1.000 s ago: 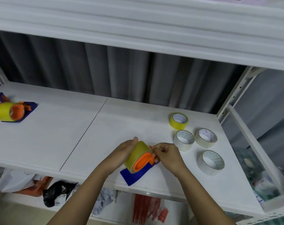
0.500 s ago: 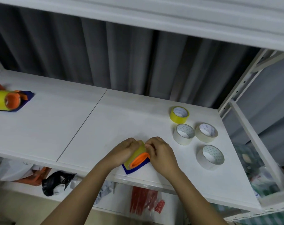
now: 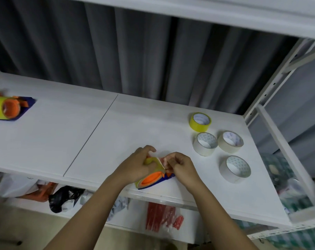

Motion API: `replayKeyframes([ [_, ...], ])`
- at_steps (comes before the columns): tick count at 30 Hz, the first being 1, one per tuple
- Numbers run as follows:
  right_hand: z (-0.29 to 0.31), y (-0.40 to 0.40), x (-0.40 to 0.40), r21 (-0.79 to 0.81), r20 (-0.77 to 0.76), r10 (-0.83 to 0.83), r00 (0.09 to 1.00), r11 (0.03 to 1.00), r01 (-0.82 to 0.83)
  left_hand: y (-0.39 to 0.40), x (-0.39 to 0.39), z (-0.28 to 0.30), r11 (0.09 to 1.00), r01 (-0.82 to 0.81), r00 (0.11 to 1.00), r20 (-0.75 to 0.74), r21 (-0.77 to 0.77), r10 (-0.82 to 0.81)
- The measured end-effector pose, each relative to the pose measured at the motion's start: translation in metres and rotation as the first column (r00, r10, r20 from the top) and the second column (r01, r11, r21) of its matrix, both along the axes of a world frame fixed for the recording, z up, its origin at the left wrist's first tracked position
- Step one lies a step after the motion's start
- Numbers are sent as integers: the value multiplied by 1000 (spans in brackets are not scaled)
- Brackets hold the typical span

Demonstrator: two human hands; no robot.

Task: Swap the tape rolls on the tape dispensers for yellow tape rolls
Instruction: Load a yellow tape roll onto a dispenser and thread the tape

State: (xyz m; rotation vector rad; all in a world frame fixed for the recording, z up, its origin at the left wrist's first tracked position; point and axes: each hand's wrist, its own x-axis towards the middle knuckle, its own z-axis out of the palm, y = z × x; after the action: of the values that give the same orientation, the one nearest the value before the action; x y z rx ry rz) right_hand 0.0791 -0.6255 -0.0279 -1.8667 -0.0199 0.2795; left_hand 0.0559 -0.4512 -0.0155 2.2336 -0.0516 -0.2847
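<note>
Fingers: on my left hand (image 3: 135,166) they curl over the top of the yellow roll (image 3: 154,164) and grip it; on my right hand (image 3: 182,166) the fingertips (image 3: 169,160) pinch together on a thin strip of tape (image 3: 161,162) lifted off that roll.
Roll in hand: I see it seated on the orange hub (image 3: 152,179) of a dispenser (image 3: 153,183), tucked under my left fingers and just left of my right fingertips.
Dispenser: its blue base sits near the front edge of the white shelf (image 3: 117,134), tilted, orange hub facing me.
Spare rolls: one yellow roll of tape (image 3: 200,121) lies flat toward the back right; three pale rolls sit nearer, the first pale roll (image 3: 205,144), a second pale roll (image 3: 230,141) just beside it, and a third pale roll (image 3: 235,169) closer to the front.
Far left: I see a second dispenser (image 3: 9,108) with a yellow roll on it, well apart from my hands.
Below: a lower shelf holds a black bag (image 3: 63,197) and red packets (image 3: 162,217); I cannot tell what is inside them.
</note>
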Motion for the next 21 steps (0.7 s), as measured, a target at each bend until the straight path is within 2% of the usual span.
replayKeyframes([
  [4, 5, -4, 0, 88, -32, 7, 999, 996, -4, -9, 9, 8, 999, -7, 996, 85, 31, 4],
  [8, 5, -6, -3, 178, -66, 34, 997, 984, -22, -9, 17, 12, 987, 19, 989, 140, 160, -42],
  [13, 11, -11, -1, 360, -169, 59, 984, 933, 6, -10, 27, 25, 964, 131, 987, 57, 230, -148],
  [18, 20, -6, 5, 314, -254, 64, 965, 949, 19, -12, 33, 34, 913, 197, 976, 17, 357, -217],
  [21, 26, -4, 10, 188, -263, 91, 961, 981, -41, -13, 33, 35, 902, 213, 972, 8, 375, -233],
])
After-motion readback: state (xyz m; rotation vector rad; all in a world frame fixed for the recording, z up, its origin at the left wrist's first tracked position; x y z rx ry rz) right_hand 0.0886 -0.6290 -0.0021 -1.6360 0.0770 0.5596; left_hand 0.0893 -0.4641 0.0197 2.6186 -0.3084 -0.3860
